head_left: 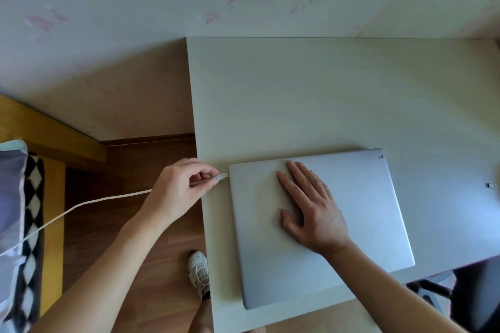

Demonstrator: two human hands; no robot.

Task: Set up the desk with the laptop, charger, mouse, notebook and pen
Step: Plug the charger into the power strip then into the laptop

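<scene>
Plugging the charger into the closed laptop goes best when we brace the lid, so our right hand lies spread flat on it while the laptop sits at the near left part of the counter. Our left hand pinches the charger plug at the laptop's left edge, its white cable trailing off left above the floor. We should keep the plug level with the port and push straight in, not at an angle.
</scene>
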